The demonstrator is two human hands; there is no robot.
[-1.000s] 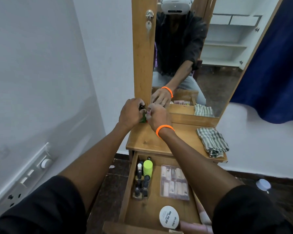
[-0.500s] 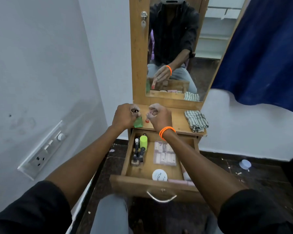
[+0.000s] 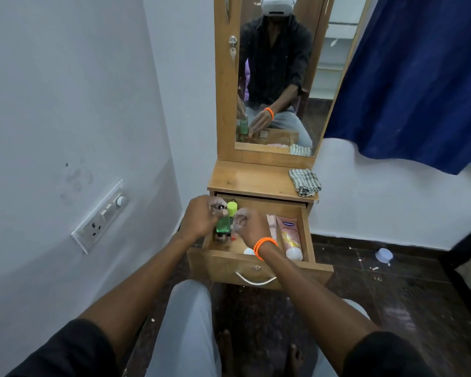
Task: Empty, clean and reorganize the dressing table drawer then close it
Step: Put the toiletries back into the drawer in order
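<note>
A person seated before a narrow wooden dressing table [image 3: 245,180] works with both hands over its open drawer [image 3: 256,265], which juts out toward the knees. The left hand [image 3: 201,217] grips a small green bottle [image 3: 223,224] by its dark cap, fingers curled round the top, and holds it upright over the drawer's left side, just above a cluster of little dark bottles [image 3: 221,237] standing there. The right hand [image 3: 249,225], an orange bracelet [image 3: 264,247] on its wrist, is curled just beside the green bottle; a small red-tipped item shows below its fingers, too small to make out, and whether the hand pinches it cannot be told. A lime-green cap [image 3: 232,208] stands behind the two hands near the drawer's back. Along the drawer's right wall lies a pink tube [image 3: 290,235] with its white cap toward the front, and a slimmer pink packet [image 3: 271,227] lies just to its left. A white round lid [image 3: 248,251] peeks out beside the right wrist. On the surface above the drawer, a folded striped cloth [image 3: 305,182] rests at the right edge. The mirror [image 3: 280,77] reflects the person's arms and the bottle. A blue curtain [image 3: 408,77] hangs to the right, and a switch panel [image 3: 101,216] is set in the left wall.
</note>
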